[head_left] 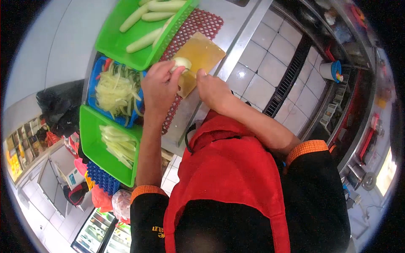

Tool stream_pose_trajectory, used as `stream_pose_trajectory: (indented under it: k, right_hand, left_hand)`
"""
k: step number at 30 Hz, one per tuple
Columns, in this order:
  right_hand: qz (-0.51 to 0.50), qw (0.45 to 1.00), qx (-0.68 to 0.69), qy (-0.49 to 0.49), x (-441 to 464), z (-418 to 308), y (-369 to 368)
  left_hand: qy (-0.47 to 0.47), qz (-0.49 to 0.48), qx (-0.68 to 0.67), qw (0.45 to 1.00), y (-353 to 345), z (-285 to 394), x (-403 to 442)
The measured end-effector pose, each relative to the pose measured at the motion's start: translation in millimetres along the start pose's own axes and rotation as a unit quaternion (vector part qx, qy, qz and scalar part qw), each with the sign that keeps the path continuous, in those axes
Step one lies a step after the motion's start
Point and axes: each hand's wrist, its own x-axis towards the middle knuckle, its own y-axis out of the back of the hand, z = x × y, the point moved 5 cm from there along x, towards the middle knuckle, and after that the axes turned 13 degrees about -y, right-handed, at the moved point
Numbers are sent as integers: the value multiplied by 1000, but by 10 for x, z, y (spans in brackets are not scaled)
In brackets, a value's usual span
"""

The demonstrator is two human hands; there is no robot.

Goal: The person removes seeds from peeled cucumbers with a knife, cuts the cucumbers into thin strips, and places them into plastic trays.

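My left hand is closed around a pale, rounded, peeled vegetable, whose kind I cannot make out for certain. Its thumb and fingertips press on the near side. The vegetable rests over a yellowish cutting board. My right hand is closed in a fist at the board's near right edge, apparently round a knife, of which only a thin edge shows toward the vegetable. Under the board lies a red perforated mat.
Left of the board, a green basket holds long peeled vegetables. Below it stand a blue basket of shredded pale strips and a green tray with cut sticks. A metal counter edge borders the tiled floor.
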Motion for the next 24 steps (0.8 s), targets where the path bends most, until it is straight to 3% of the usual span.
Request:
stream_pose_trajectory:
  k: [3,5,6,8,9,13,16,18,22,24]
  right_hand:
    - [-6,1000,0,-16,-17,0,21]
    - [14,1000,1,7,8,3,-48]
    - [39,999,-2,33,18,-5,-49]
    - [45,999,2,24,36,-40,-50]
    - [49,999,4,20,33,-44,-39]
    - [41,999,-15,11,-134,-9,80]
    - [-30,996,-74,-31,-214,76,88]
    - [38,998,-49,14,-134,99,50]
    - [15,998,-55,26,55,140,-56]
    - [-31,997,-51,-42,223,311,-197]
  left_hand:
    - [22,-16,-19,999,-77,-99,-29]
    - [-131,-12,111,985,-109,28,18]
    - [-133,-15,108,985,-215,-26,10]
    - [48,95,-157,982,-404,-338,-95]
    - [70,111,-191,973,-423,-307,-81]
    - [44,126,-232,964,-597,-541,-121]
    - [32,107,-246,963,-575,-528,-83]
    - [71,105,-239,963,-562,-527,-83]
    - [70,114,-256,957,-575,-511,-106]
    - [-18,88,-158,983,-600,-415,-99]
